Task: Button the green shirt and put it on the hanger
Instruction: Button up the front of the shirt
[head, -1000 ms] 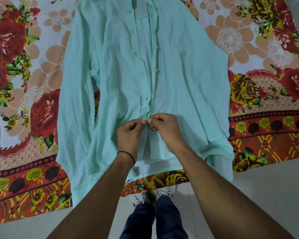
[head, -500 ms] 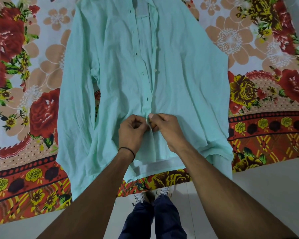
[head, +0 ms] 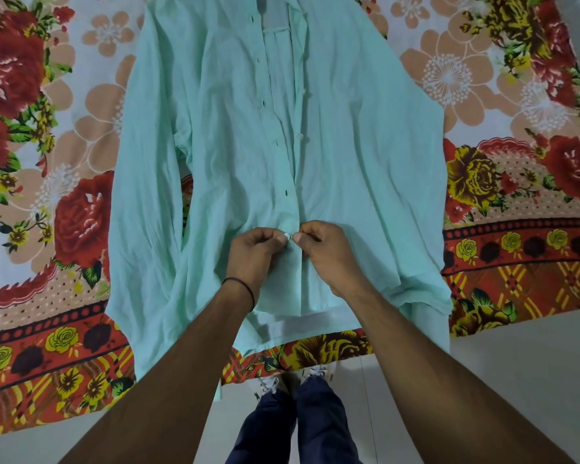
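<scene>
A floral sheet [head: 516,95] in red, peach and yellow was spread across most of the view, bordered by pale floor tiles [head: 533,380] at the near and right edges. The shirt [head: 231,145] was laid flat on the sheet, front up, collar at the far end, most buttonholes unfastened. Low on its front, the two edges were pinched by the left hand [head: 253,254] and the right hand [head: 329,252], with a small white button [head: 289,236] between their fingertips.
</scene>
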